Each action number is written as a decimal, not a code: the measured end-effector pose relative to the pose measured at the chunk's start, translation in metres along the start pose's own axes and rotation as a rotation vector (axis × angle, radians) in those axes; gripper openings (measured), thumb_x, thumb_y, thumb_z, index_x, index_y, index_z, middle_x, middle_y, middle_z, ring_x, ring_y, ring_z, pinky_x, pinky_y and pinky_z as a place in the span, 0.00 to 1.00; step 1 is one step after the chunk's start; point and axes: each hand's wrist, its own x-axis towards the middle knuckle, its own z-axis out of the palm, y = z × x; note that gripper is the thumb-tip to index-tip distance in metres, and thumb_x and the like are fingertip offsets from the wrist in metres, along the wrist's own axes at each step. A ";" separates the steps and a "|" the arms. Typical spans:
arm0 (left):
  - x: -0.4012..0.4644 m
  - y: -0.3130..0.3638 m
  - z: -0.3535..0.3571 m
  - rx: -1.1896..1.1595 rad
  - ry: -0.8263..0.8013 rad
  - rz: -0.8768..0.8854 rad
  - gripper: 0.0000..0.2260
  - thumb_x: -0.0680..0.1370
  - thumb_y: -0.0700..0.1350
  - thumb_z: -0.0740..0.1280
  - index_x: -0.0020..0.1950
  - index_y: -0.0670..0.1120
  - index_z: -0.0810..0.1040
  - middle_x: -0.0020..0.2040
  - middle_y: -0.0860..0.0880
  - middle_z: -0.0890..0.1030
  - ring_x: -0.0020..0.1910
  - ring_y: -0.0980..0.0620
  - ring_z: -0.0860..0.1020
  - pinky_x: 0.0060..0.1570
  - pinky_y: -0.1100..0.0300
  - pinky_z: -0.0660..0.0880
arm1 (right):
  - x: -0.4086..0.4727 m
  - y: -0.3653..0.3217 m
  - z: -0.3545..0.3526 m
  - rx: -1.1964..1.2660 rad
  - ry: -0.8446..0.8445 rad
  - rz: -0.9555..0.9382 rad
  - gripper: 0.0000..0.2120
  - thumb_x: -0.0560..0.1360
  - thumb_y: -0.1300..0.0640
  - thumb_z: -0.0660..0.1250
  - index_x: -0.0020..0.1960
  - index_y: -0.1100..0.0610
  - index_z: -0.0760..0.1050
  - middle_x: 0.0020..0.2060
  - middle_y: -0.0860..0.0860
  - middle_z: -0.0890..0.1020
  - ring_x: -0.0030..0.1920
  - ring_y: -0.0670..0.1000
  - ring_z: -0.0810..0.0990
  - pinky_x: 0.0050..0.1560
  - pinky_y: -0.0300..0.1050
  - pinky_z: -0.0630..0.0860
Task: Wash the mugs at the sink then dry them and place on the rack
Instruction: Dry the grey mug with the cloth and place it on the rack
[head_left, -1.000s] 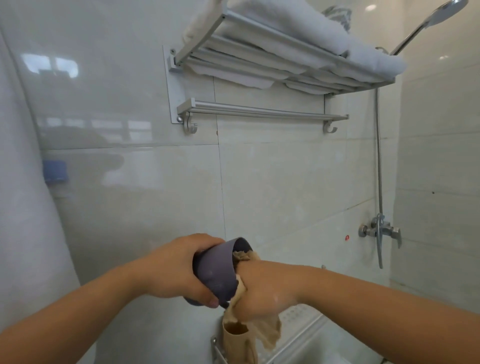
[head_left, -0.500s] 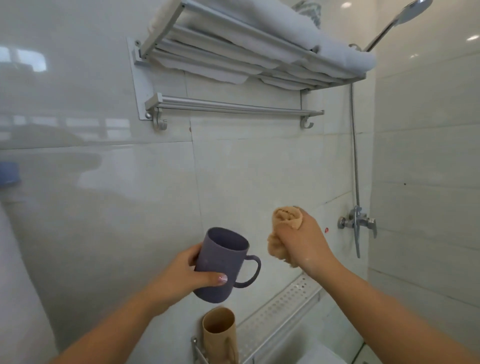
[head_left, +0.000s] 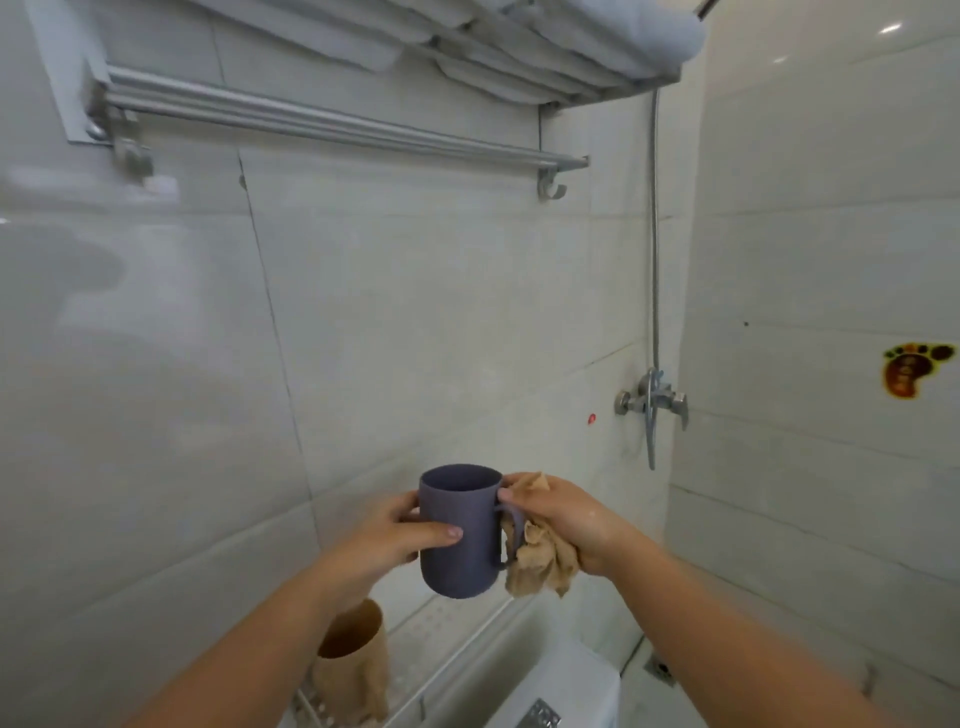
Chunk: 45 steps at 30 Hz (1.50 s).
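Purple mug (head_left: 460, 530) upright, held between both hands. Left hand (head_left: 387, 535) wraps its body, thumb across the front, fingers behind. Right hand (head_left: 563, 519) bunches a tan cloth (head_left: 540, 564), fingers clamped round it, fingertips touching the handle. Tan mug (head_left: 353, 657) on the rack (head_left: 447, 639) below the left wrist.

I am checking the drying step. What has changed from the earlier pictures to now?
The right hand pulled the tan cloth out of the purple mug, lifted away, then came back against its handle side. The mug was turned upright. The left hand grips the mug throughout; the tan mug stays on the shelf.
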 end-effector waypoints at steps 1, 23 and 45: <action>0.007 -0.007 0.003 -0.012 0.056 -0.027 0.39 0.56 0.51 0.81 0.64 0.46 0.72 0.56 0.46 0.81 0.56 0.47 0.79 0.58 0.48 0.77 | 0.005 0.005 -0.005 -0.029 0.006 0.009 0.17 0.70 0.52 0.72 0.55 0.60 0.79 0.50 0.60 0.82 0.50 0.55 0.81 0.52 0.50 0.78; 0.040 -0.107 -0.019 0.809 0.172 -0.142 0.24 0.64 0.49 0.78 0.56 0.54 0.73 0.49 0.55 0.79 0.46 0.57 0.78 0.45 0.60 0.75 | 0.090 0.119 0.041 -0.725 -0.088 0.167 0.21 0.70 0.50 0.73 0.59 0.51 0.69 0.50 0.48 0.77 0.49 0.50 0.77 0.48 0.42 0.73; 0.007 0.006 -0.016 -0.014 0.301 -0.354 0.20 0.77 0.55 0.67 0.61 0.42 0.74 0.55 0.45 0.78 0.49 0.48 0.77 0.53 0.53 0.75 | 0.071 -0.019 0.054 -0.050 -0.002 0.056 0.06 0.73 0.63 0.61 0.46 0.65 0.74 0.40 0.61 0.78 0.38 0.57 0.78 0.39 0.52 0.76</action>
